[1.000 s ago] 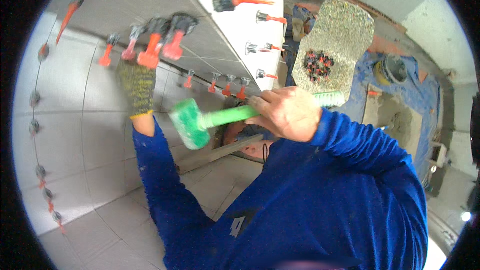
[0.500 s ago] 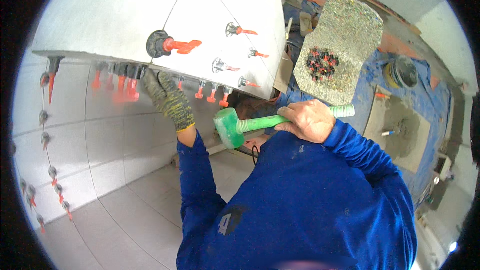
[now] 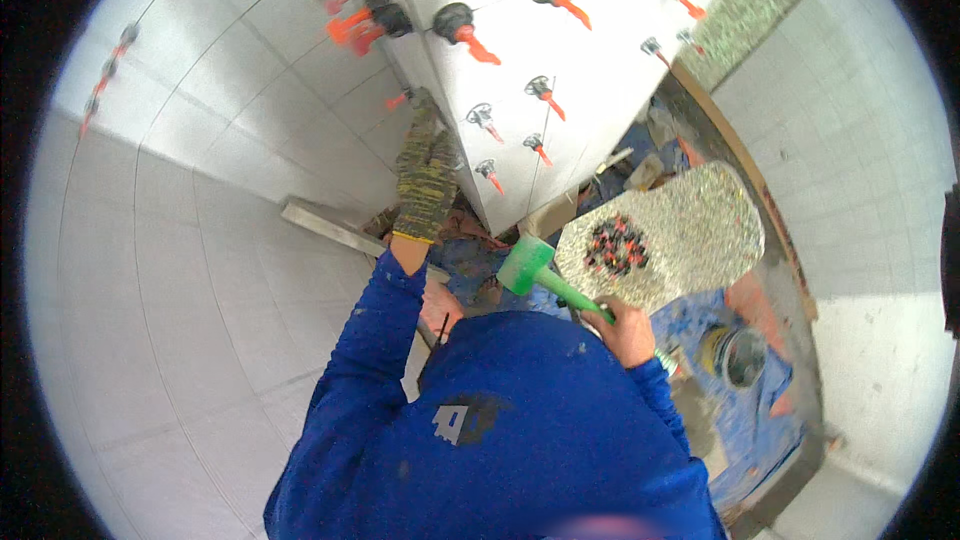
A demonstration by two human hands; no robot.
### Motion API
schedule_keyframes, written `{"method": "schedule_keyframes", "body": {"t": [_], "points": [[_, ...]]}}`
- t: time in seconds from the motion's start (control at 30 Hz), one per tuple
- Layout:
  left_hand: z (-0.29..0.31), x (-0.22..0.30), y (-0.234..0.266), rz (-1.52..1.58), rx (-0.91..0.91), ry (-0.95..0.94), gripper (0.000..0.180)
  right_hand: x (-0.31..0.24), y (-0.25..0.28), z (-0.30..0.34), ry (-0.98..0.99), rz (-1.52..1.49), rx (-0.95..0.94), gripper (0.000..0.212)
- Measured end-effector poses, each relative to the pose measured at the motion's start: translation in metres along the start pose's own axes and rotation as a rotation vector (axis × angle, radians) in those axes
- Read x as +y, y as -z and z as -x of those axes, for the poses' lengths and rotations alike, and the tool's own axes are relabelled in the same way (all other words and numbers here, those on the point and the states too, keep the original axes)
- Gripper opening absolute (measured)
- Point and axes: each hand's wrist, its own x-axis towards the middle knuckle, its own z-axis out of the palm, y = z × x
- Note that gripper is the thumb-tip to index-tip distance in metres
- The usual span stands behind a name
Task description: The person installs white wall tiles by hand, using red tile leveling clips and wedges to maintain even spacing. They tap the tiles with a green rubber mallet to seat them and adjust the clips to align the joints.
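Green rubber forms the head of the mallet (image 3: 527, 265), which points up and away from the right hand (image 3: 628, 330). That hand's fingers are closed around the green handle, and the head sits well beyond the knuckles, just below the lower edge of the white tiled block (image 3: 590, 50). The left hand (image 3: 425, 180) wears a speckled yellow-grey glove and lies flat against the corner of that block, fingers stretched out and together, gripping nothing. Orange and black tile clips (image 3: 465, 28) stick out of the joints above and to the right of the gloved fingertips. Beyond the mallet head lies a speckled stone slab (image 3: 700, 230) with a heap of red and black clips (image 3: 616, 245) on it. Both sleeves are blue.
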Motion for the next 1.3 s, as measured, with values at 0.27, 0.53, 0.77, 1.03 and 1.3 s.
{"method": "schedule_keyframes", "body": {"t": [0.27, 0.53, 0.77, 1.03, 1.3], "points": [[0.001, 0.009, 0.037, 0.368, -0.157, 0.273, 0.049, 0.011, 0.012, -0.002, 0.14, -0.058, -0.146, 0.035], [-0.098, -0.099, 0.077, -0.163, -0.169, -0.051, 0.027, -0.129, 0.007, -0.08, 0.526, -0.028, 0.064, 0.028], [-0.146, -0.108, 0.07, -0.277, -0.396, -0.014, 0.044, -0.206, -0.023, -0.142, 0.44, 0.054, 0.302, 0.03], [-0.15, -0.106, 0.066, -0.224, -0.307, 0.04, 0.057, -0.23, -0.047, -0.149, 0.323, 0.234, 0.354, 0.031], [-0.172, -0.137, 0.054, -0.072, -0.409, 0.004, 0.052, -0.249, -0.054, -0.128, 0.463, 0.364, 0.401, 0.031]]}}
